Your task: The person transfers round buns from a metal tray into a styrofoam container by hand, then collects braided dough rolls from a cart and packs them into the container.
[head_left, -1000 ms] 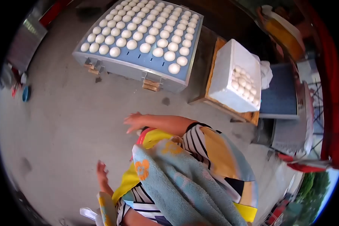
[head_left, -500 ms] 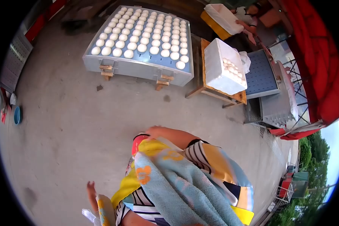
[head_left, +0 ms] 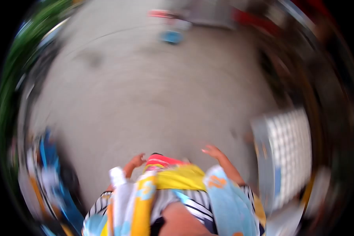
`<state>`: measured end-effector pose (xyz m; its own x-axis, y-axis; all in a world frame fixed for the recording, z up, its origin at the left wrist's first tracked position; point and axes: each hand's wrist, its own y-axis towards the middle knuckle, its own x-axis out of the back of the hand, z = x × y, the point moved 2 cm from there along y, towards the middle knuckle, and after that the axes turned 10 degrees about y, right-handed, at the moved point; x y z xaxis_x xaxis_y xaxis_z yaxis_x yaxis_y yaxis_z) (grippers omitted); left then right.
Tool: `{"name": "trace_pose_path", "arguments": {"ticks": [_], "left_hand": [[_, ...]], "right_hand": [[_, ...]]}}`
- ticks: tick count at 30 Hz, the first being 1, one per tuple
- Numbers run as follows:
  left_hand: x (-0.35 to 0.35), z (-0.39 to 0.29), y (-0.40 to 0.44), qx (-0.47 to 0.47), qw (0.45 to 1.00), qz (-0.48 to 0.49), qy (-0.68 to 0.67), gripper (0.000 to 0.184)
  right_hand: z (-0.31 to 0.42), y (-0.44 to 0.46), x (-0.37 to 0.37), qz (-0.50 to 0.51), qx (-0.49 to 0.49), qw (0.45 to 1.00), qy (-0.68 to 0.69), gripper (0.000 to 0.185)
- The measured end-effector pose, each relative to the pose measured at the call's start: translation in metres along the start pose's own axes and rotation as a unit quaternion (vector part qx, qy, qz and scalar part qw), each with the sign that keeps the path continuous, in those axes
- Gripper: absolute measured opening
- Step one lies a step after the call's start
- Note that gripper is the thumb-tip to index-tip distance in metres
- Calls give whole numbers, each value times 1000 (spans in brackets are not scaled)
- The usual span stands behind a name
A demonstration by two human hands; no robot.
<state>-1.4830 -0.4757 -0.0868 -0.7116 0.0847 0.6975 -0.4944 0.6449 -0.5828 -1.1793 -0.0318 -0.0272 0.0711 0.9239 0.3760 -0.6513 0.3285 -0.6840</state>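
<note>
My left hand hangs in the air at my left side, its loosely bent fingers holding nothing. On the other side my right hand is held out, fingers apart and bare. Between the two hands show a yellow cloth at my waist and red-pink clothing below it. A light blue towel with orange patterns drapes down my chest. Neither hand touches any object. The picture is smeared by motion, so finger detail is soft.
A metal-sided tray rack bearing rows of round white pieces stands on my right. A blue basin sits on the concrete floor ahead. Blurred blue and white items are on my left, with greenery beyond.
My view has swung left: the tray rack moved from ahead to my right, and the blue basin from far left to ahead. Both hands now show beside my waist.
</note>
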Motion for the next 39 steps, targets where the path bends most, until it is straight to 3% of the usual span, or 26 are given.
{"name": "trace_pose_path", "arguments": {"ticks": [2, 5, 6, 8, 9, 10, 12, 13, 15, 16, 17, 18, 19, 21, 23, 25, 26, 28, 30, 31, 32, 33, 35, 37, 39], "left_hand": [[-6, 89, -45, 148, 989, -31, 0, 60], [-28, 242, -118, 390, 917, -8, -85, 54], [4, 238, -143, 463, 884, 36, -50, 53], [26, 274, -126, 456, 876, 140, -72, 46], [47, 300, -80, 457, 887, 3, -56, 40], [61, 314, -36, 449, 883, -128, -39, 35], [155, 317, 73, 287, 949, -90, -97, 23], [204, 304, 136, 279, 950, -126, -62, 21], [326, 287, 254, 155, 952, -238, -117, 18], [379, 276, 312, 123, 962, -199, -139, 17], [437, 284, 368, 9, 964, -256, -73, 22], [505, 264, 389, -31, 953, -285, -95, 31], [571, 246, 403, -41, 970, -212, -112, 39], [645, 283, 461, -115, 944, -265, -162, 49], [703, 326, 455, -7, 923, -254, -289, 47], [700, 417, 447, 110, 889, -294, -334, 53], [702, 453, 422, 195, 916, -243, -253, 53], [671, 547, 377, 295, 906, -233, -193, 45], [632, 622, 310, 417, 861, -230, -178, 38], [623, 645, 284, 476, 831, -230, -175, 35], [618, 668, 267, 523, 804, -230, -165, 33], [624, 691, 255, 571, 782, -162, -194, 34], [665, 737, 277, 593, 771, -38, -229, 38], [738, 809, 338, 561, 798, -7, -222, 42], [842, 888, 441, 511, 837, -44, -192, 46]], "right_hand": [[118, 110, 17, 32, 90, 994, -55, 81], [285, 219, 10, 88, 151, 979, -104, 79], [332, 253, 5, 102, 166, 973, -121, 78], [385, 301, -15, 138, 156, 976, -60, 78], [413, 336, -31, 152, 148, 977, -25, 78], [426, 357, -44, 162, 125, 979, -7, 78], [426, 379, -55, 176, 74, 981, 15, 78], [430, 391, -56, 184, 38, 982, 12, 78], [440, 416, -47, 178, -42, 983, 17, 78], [449, 436, -41, 168, -66, 983, 17, 78], [472, 455, -37, 157, -88, 983, 25, 79], [488, 481, -31, 145, -106, 983, 26, 79], [507, 510, -29, 136, -115, 984, 26, 79], [541, 572, -23, 126, -134, 983, 20, 79], [596, 643, -23, 132, -128, 983, -1, 79], [682, 720, -35, 150, -101, 983, -18, 79], [738, 768, -44, 165, -71, 983, -37, 79], [889, 863, -81, 195, 9, 977, -89, 79], [1039, 979, -140, 206, 91, 943, -243, 83], [1127, 997, -168, 210, 197, 922, -259, 81], [1201, 1024, -197, 232, 225, 915, -243, 74], [1281, 1053, -222, 245, 250, 903, -248, 77], [1362, 1090, -269, 277, 268, 902, -196, 79], [1458, 1122, -303, 293, 284, 909, -87, 77], [1493, 1142, -319, 305, 145, 937, -92, 76]]}}
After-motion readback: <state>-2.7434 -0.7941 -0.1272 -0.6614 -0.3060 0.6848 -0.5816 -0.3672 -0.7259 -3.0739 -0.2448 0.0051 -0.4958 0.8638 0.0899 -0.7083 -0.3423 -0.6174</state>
